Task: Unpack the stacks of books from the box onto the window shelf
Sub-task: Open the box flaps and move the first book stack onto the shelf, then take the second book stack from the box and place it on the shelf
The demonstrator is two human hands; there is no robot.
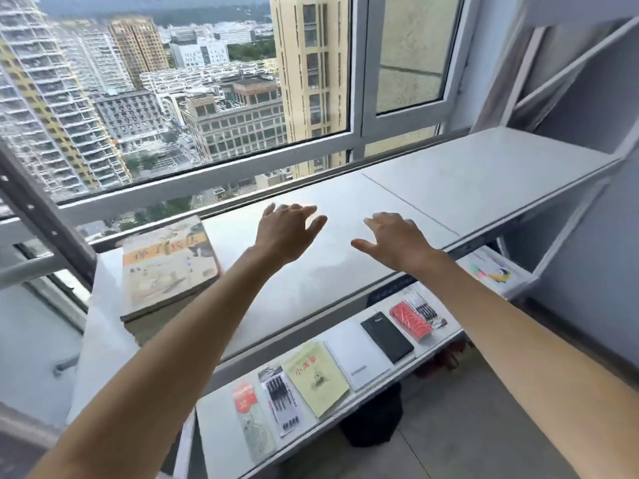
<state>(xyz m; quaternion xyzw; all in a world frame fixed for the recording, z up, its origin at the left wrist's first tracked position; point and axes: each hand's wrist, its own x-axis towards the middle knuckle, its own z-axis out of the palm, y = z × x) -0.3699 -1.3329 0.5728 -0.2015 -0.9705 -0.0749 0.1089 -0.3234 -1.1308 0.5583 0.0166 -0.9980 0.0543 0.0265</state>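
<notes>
Left hand [287, 233] and right hand [392, 242] held over the middle of the shelf [449, 188], fingers spread, nothing gripped, fingertips washed out by glare, books [166, 267] stacked at the shelf's left end, lower ones mostly hidden, box not seen

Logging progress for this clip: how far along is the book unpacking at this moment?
Looks done: one stack of books lies at the left end of the window shelf. In hand: nothing; the left hand and right hand are both open and empty over the bare middle of the shelf. Left: cannot be judged, since the box is not in view. The lower shelf holds notebooks and pen packs.
</notes>
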